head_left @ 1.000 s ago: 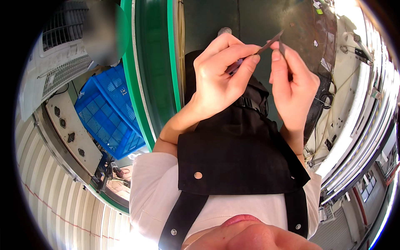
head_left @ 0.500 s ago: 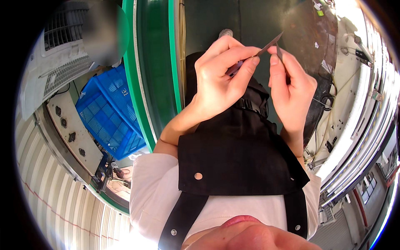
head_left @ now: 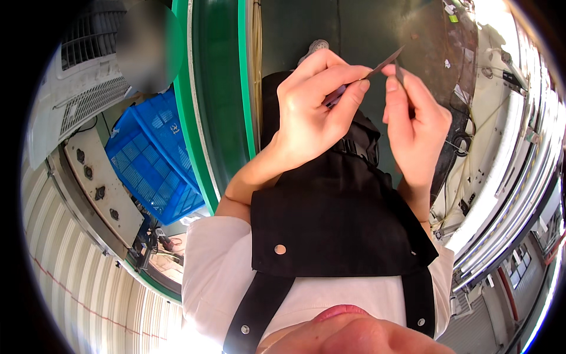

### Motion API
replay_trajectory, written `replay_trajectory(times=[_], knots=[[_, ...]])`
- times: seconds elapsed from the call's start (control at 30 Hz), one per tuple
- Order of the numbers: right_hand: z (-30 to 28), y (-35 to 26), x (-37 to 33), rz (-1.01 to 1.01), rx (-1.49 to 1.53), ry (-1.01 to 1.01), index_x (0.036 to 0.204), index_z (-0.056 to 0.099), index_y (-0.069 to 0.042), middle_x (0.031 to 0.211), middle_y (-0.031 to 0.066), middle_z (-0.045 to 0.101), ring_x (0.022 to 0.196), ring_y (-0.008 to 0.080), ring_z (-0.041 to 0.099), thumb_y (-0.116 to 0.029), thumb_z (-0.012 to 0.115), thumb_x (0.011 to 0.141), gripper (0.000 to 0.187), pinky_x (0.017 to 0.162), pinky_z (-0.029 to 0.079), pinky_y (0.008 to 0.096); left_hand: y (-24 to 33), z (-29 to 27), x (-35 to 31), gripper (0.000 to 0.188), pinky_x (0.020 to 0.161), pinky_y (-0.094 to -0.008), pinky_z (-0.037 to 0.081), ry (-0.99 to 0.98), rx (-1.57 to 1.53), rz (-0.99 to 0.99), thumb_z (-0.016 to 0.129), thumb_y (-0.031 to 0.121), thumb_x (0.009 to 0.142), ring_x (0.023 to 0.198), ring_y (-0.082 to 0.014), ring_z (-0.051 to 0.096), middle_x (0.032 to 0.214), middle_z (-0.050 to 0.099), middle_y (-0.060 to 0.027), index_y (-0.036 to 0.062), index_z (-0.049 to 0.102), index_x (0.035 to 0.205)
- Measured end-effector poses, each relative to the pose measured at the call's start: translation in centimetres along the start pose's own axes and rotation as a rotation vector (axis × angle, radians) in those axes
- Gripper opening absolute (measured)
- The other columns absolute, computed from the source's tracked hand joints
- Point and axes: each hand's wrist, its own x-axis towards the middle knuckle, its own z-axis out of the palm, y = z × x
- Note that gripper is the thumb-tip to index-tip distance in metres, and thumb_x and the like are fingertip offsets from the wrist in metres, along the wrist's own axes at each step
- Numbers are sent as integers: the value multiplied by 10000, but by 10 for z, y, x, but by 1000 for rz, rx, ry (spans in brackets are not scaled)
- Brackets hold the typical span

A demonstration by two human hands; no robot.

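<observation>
Raised in front of my black apron, my left hand (head_left: 318,112) pinches a thin, dark, pointed strip (head_left: 387,62) between thumb and forefinger. The strip's tip slants up and away to the right. Something purplish (head_left: 334,95) shows partly inside the curled fingers, too covered to name. Close by on the right, my right hand (head_left: 415,121) pinches a smaller thin dark piece (head_left: 400,74) between thumb and forefinger. The two pieces come near each other at the fingertips; whether they touch or are joined, I cannot tell.
On the left runs a long green-edged conveyor or bench (head_left: 218,88). Beyond it sit a blue plastic crate (head_left: 156,159) and a white slatted housing (head_left: 94,103). Cables (head_left: 463,144) and a pale machine frame (head_left: 495,159) stand on the right. One shoe (head_left: 318,46) shows on the dark floor.
My right hand has shifted slightly right and its wrist has turned a little. The left hand has barely moved. Both hands keep their pinch.
</observation>
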Motion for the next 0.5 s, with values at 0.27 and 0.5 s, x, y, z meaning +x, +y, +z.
replay_trajectory(times=[0.27,0.5], knots=[[-3,-2,3,9,1,-37,923,622,2,518,41,479,423,61,397,-39,587,824,113,417,331,211,2,0,4,168,422,-212,326,11,15,3,660,-62,683,493,-88,426,659,516,-32,-7,655,842],[-4,-1,0,53,18,-49,914,627,1,508,40,472,420,59,385,-45,588,825,107,411,322,214,3,-2,2,168,424,-212,335,-4,43,16,663,-59,685,496,-88,433,668,517,-34,-5,656,844]])
